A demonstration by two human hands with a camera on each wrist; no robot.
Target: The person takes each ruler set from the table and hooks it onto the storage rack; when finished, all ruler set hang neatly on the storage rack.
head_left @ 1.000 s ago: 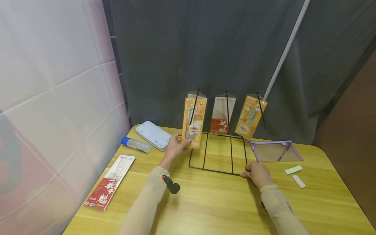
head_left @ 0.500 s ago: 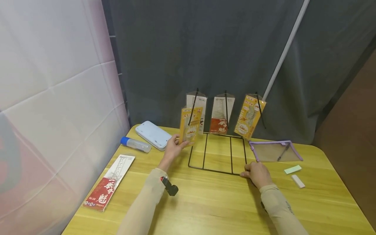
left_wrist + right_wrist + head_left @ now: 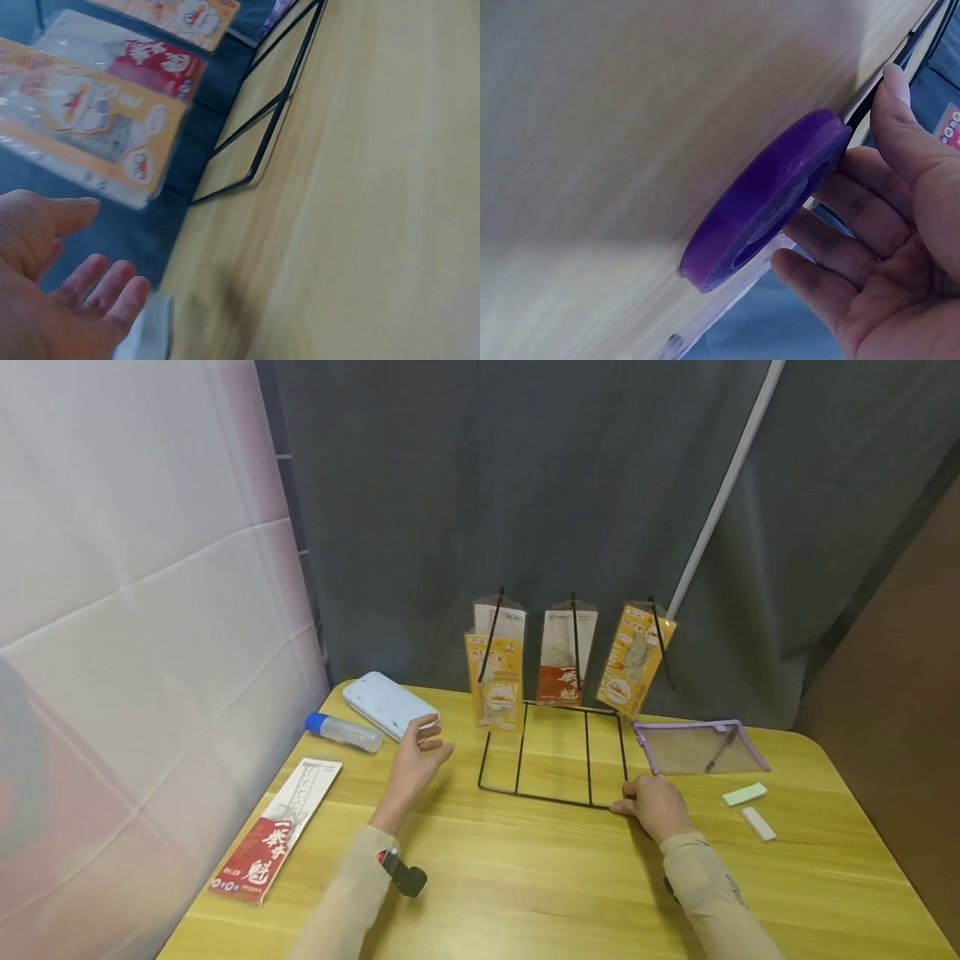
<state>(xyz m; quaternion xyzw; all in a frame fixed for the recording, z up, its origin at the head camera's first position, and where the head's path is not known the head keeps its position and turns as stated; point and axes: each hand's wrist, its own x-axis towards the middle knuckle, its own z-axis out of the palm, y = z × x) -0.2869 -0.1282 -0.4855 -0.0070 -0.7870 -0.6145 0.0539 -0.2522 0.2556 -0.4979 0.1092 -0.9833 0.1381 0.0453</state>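
A black wire display rack (image 3: pixel 555 797) stands on the table with three prongs at the back. On its left prong a yellow duck-print packet (image 3: pixel 495 681) hangs in front of a white one (image 3: pixel 501 614). A white-and-red ruler packet (image 3: pixel 567 652) hangs in the middle, another yellow packet (image 3: pixel 636 660) on the right. Left of the front packet my left hand (image 3: pixel 420 760) is in the air, fingers spread, holding nothing. My right hand (image 3: pixel 656 806) pinches the rack's front right corner, its thumb along the wire. Beside those fingers lies a purple tape roll (image 3: pixel 765 199), hidden behind the hand in the head view.
A ruler packet (image 3: pixel 277 831) lies at the left. Behind it are a blue-capped clear tube (image 3: pixel 345 732) and a pale blue case (image 3: pixel 390 703). A purple-edged mesh pouch (image 3: pixel 690 747) with a pen, a green block (image 3: pixel 745 794) and a white block (image 3: pixel 758 824) lie at the right.
My left hand has let go of the yellow duck packet, which now hangs on the left prong, and has drawn back to the left. The right hand stays at the rack's corner.
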